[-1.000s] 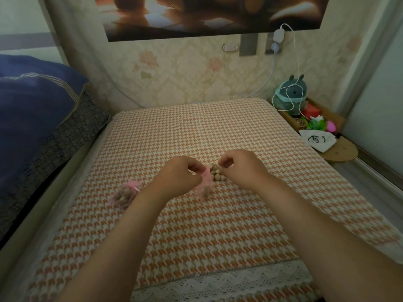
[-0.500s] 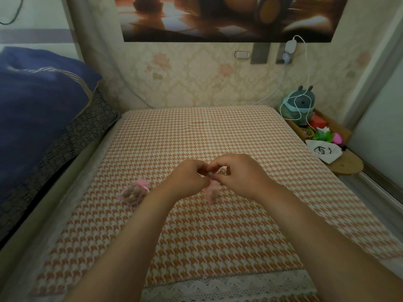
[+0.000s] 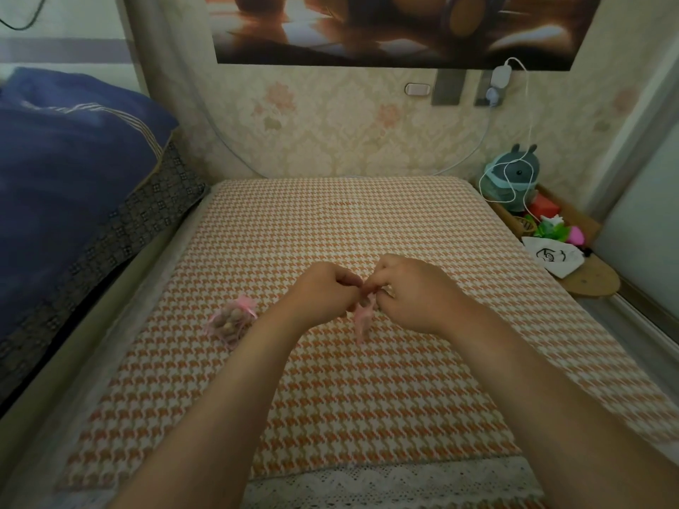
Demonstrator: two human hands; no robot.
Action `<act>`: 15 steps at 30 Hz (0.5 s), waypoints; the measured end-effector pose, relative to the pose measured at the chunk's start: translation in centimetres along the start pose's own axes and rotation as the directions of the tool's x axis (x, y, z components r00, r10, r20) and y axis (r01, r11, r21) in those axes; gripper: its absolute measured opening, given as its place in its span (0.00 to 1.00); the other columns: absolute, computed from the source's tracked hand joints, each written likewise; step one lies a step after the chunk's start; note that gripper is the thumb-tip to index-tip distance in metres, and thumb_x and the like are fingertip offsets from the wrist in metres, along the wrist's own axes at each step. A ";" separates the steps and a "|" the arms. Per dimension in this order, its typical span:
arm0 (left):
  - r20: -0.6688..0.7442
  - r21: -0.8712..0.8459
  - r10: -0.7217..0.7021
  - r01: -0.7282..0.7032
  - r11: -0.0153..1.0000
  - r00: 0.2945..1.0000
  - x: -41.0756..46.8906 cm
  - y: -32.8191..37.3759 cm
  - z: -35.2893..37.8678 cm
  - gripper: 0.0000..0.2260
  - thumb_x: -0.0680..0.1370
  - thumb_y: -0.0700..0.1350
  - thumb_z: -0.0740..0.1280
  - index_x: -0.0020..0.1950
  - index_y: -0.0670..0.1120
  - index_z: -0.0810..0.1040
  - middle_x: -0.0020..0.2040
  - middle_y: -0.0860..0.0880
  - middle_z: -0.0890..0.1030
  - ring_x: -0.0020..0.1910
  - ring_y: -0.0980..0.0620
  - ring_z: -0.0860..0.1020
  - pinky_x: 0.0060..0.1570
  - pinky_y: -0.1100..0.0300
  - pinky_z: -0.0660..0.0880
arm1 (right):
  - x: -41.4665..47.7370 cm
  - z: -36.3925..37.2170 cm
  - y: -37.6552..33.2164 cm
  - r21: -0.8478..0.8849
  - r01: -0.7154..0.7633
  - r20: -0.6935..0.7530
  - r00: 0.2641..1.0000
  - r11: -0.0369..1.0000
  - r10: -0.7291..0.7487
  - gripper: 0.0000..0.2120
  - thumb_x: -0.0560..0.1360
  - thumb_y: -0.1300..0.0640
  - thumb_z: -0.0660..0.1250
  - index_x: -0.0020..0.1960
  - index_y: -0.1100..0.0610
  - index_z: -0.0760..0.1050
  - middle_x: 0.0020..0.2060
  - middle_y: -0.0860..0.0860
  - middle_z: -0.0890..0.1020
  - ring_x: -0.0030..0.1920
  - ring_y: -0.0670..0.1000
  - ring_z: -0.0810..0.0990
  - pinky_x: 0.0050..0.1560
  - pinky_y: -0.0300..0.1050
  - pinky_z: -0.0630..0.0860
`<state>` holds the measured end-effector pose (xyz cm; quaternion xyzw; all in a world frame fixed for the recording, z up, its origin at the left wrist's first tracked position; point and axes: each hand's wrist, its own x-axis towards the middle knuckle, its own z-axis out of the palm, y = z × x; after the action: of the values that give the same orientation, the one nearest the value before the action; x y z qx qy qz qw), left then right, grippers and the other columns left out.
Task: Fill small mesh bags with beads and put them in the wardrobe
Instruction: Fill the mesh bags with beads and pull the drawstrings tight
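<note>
Mesh bags number two. One pink bag (image 3: 363, 319) hangs at frame centre, its top pinched by both the left hand (image 3: 323, 292) and the right hand (image 3: 413, 292), probably to work the mouth. The filled bag (image 3: 231, 322), holding brown beads (image 3: 225, 326), lies left of centre on the bed (image 3: 330, 222), seemingly set aside as done. No loose beads show.

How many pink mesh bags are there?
2. The filled bag lies on the cover; the other bag hangs held between the left hand and right hand. More may be hidden.
</note>
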<state>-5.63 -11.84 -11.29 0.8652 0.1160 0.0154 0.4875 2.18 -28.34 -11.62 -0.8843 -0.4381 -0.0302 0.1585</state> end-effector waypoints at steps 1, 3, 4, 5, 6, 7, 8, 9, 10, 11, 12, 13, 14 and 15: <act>-0.003 -0.016 -0.016 0.016 1.000 1.000 -0.1 0.1 -0.1 0.09 0.77 0.37 0.66 0.50 0.45 0.86 0.43 0.46 0.86 0.40 0.54 0.84 0.39 0.61 0.81 | 0.0 0.1 0.0 0.000 -0.011 0.025 1.000 1.000 0.011 0.12 0.79 0.50 0.62 0.57 0.40 0.83 0.51 0.40 0.76 0.47 0.44 0.76 0.39 0.40 0.70; 0.004 -0.040 -0.039 0.040 0.998 0.999 -0.3 0.1 -0.2 0.12 0.77 0.33 0.64 0.54 0.43 0.84 0.45 0.43 0.86 0.41 0.50 0.85 0.42 0.58 0.83 | -0.1 0.3 0.0 -0.026 -0.028 0.078 0.996 0.999 0.030 0.14 0.78 0.50 0.62 0.58 0.40 0.81 0.52 0.40 0.75 0.47 0.44 0.76 0.39 0.40 0.69; 0.006 -0.029 -0.037 0.037 0.999 0.999 -0.4 0.1 -0.3 0.14 0.76 0.31 0.63 0.56 0.42 0.83 0.46 0.42 0.86 0.43 0.47 0.85 0.44 0.55 0.84 | -0.1 0.4 0.0 -0.038 -0.035 0.102 0.994 0.999 0.038 0.14 0.78 0.50 0.62 0.60 0.41 0.81 0.52 0.41 0.75 0.47 0.45 0.75 0.39 0.40 0.69; 0.000 0.000 -0.025 0.025 1.000 1.000 -0.5 0.1 -0.4 0.15 0.76 0.30 0.62 0.57 0.42 0.82 0.46 0.42 0.86 0.42 0.46 0.86 0.44 0.54 0.84 | -0.1 0.4 -0.1 -0.041 -0.045 0.119 0.992 0.998 0.049 0.14 0.77 0.49 0.62 0.60 0.42 0.81 0.53 0.42 0.76 0.48 0.45 0.76 0.40 0.42 0.70; -0.018 0.041 -0.004 0.005 0.999 1.000 -0.6 0.0 -0.5 0.15 0.77 0.30 0.62 0.58 0.42 0.82 0.45 0.43 0.85 0.40 0.48 0.85 0.41 0.57 0.83 | -0.1 0.4 -0.2 -0.024 -0.062 0.133 0.989 0.998 0.065 0.15 0.76 0.47 0.61 0.58 0.43 0.82 0.52 0.43 0.77 0.48 0.47 0.77 0.41 0.44 0.73; -0.043 0.094 0.025 -0.021 0.995 0.999 -0.7 -0.2 -0.5 0.14 0.77 0.32 0.64 0.58 0.43 0.83 0.43 0.45 0.85 0.37 0.52 0.85 0.37 0.63 0.82 | -0.1 0.4 -0.3 0.021 -0.088 0.142 0.986 0.996 0.084 0.16 0.75 0.42 0.59 0.53 0.44 0.83 0.50 0.45 0.80 0.46 0.48 0.79 0.41 0.47 0.75; -0.068 0.151 0.058 -0.048 0.987 0.996 -0.7 -0.3 -0.6 0.12 0.78 0.34 0.65 0.57 0.45 0.83 0.41 0.48 0.85 0.34 0.56 0.83 0.33 0.68 0.79 | -0.1 0.4 -0.5 0.081 -0.121 0.144 0.984 0.989 0.109 0.20 0.73 0.37 0.57 0.48 0.45 0.84 0.46 0.45 0.83 0.43 0.48 0.80 0.40 0.48 0.77; -0.089 0.206 0.087 -0.067 0.976 0.992 -0.8 -0.5 -0.7 0.10 0.78 0.37 0.67 0.57 0.47 0.84 0.41 0.52 0.84 0.33 0.60 0.82 0.31 0.71 0.75 | -0.2 0.3 -0.6 0.125 -0.153 0.139 0.981 0.980 0.135 0.24 0.70 0.31 0.57 0.43 0.45 0.84 0.42 0.45 0.84 0.39 0.46 0.80 0.39 0.47 0.77; -0.104 0.255 0.107 -0.078 0.964 0.989 -0.8 -0.6 -0.9 0.09 0.77 0.40 0.69 0.55 0.49 0.84 0.41 0.55 0.84 0.35 0.62 0.81 0.30 0.73 0.73 | -0.3 0.2 -0.6 0.140 -0.174 0.130 0.979 0.975 0.156 0.25 0.66 0.26 0.58 0.42 0.43 0.83 0.40 0.43 0.84 0.39 0.43 0.80 0.40 0.46 0.78; -0.112 0.297 0.123 -0.085 0.951 0.986 -0.9 -0.7 -1.0 0.07 0.77 0.42 0.71 0.53 0.51 0.85 0.41 0.57 0.83 0.37 0.63 0.80 0.32 0.74 0.71 | -0.3 0.2 -0.7 0.141 -0.185 0.122 0.978 0.973 0.169 0.25 0.64 0.24 0.61 0.42 0.42 0.84 0.40 0.40 0.84 0.40 0.41 0.81 0.42 0.44 0.78; -0.112 0.331 0.134 -0.090 0.939 0.985 -1.0 -0.7 -1.2 0.05 0.76 0.44 0.72 0.50 0.52 0.85 0.41 0.59 0.82 0.39 0.63 0.79 0.33 0.73 0.71 | -0.3 0.3 -0.6 0.154 -0.194 0.122 0.977 0.969 0.176 0.22 0.64 0.25 0.66 0.42 0.41 0.84 0.40 0.38 0.84 0.42 0.40 0.81 0.44 0.44 0.79; -0.102 0.361 0.147 -0.101 0.927 0.984 -1.2 -0.8 -1.4 0.04 0.75 0.45 0.73 0.47 0.54 0.85 0.40 0.59 0.82 0.39 0.63 0.79 0.35 0.72 0.72 | -0.3 0.4 -0.6 0.192 -0.199 0.130 0.976 0.961 0.176 0.16 0.66 0.30 0.70 0.42 0.41 0.84 0.41 0.37 0.84 0.43 0.39 0.81 0.47 0.45 0.80; -0.081 0.390 0.168 -0.124 0.913 0.983 -1.4 -0.9 -1.7 0.04 0.75 0.46 0.74 0.44 0.55 0.84 0.39 0.60 0.81 0.39 0.63 0.79 0.37 0.70 0.74 | -0.2 0.5 -0.5 0.250 -0.203 0.146 0.974 0.947 0.170 0.11 0.69 0.36 0.73 0.41 0.42 0.84 0.41 0.37 0.84 0.44 0.39 0.81 0.48 0.45 0.80; -0.053 0.414 0.196 -0.157 0.897 0.979 -1.6 -1.1 -1.9 0.05 0.75 0.46 0.74 0.42 0.57 0.83 0.39 0.60 0.81 0.40 0.62 0.79 0.38 0.68 0.74 | -0.1 0.6 -0.4 0.323 -0.202 0.170 0.973 0.925 0.153 0.06 0.71 0.41 0.74 0.40 0.42 0.85 0.41 0.37 0.84 0.43 0.38 0.82 0.48 0.44 0.79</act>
<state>-7.61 -10.06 -11.05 0.9530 0.0602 0.0754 0.2872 1.74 -28.00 -12.09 -0.8799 -0.3649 0.1228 0.2786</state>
